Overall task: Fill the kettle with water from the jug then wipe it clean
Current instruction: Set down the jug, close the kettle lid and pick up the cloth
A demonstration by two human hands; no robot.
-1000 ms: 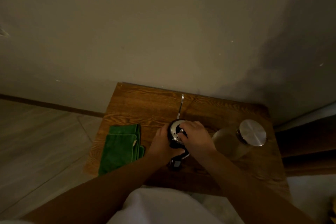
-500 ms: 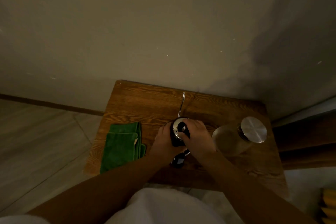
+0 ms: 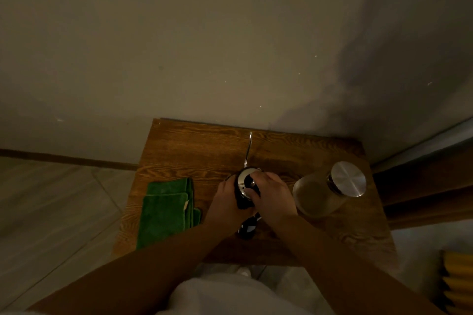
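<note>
A black gooseneck kettle (image 3: 242,202) with a thin metal spout (image 3: 248,148) stands in the middle of a small wooden table (image 3: 194,151). My left hand (image 3: 226,202) wraps the kettle's left side. My right hand (image 3: 272,197) lies over its silver lid (image 3: 243,181), fingers on the knob. The kettle's handle (image 3: 247,229) shows below my hands. A glass jug (image 3: 316,194) with a round metal lid (image 3: 348,177) stands to the right, apart from my hands. A folded green cloth (image 3: 166,209) lies on the table's left part.
The table stands against a plain wall in a dim corner. Tiled floor lies to the left. A dark wooden piece of furniture (image 3: 430,186) stands right of the table, and yellow stacked items (image 3: 458,284) show at the bottom right.
My hands stay on the kettle; the right hand has shifted slightly over the lid. The view has drifted a little.
</note>
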